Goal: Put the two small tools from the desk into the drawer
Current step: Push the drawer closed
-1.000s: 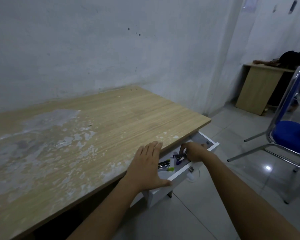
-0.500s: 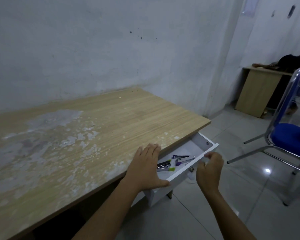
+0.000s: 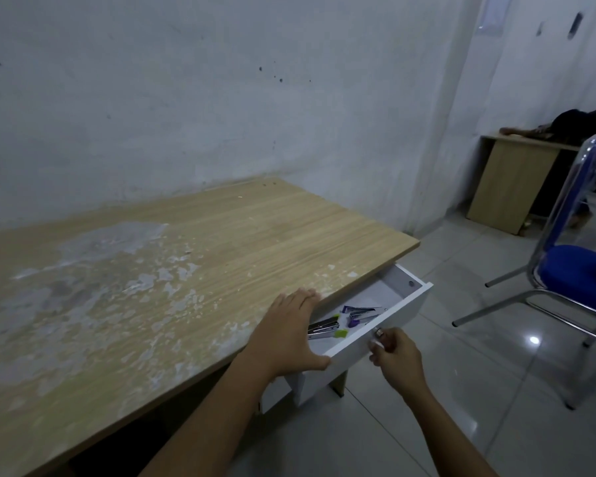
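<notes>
Chrome glints at your right hand's [image 3: 396,352] fingertips: they are pinched together on the small knob [image 3: 378,332] on the white drawer's [image 3: 386,333] front. Inside, at about ten o'clock from those fingers, lie the green-tipped stapler [image 3: 324,329] and the purple stapler [image 3: 360,313], side by side and apart. Your left hand [image 3: 286,335] rests flat, fingers together and extended, on the wooden desk's [image 3: 172,270] edge, thumb splayed toward the drawer; both forearms reach in from six o'clock.

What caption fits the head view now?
Both tools lie in the open drawer; right hand at its knob, left hand flat on desk.
</notes>
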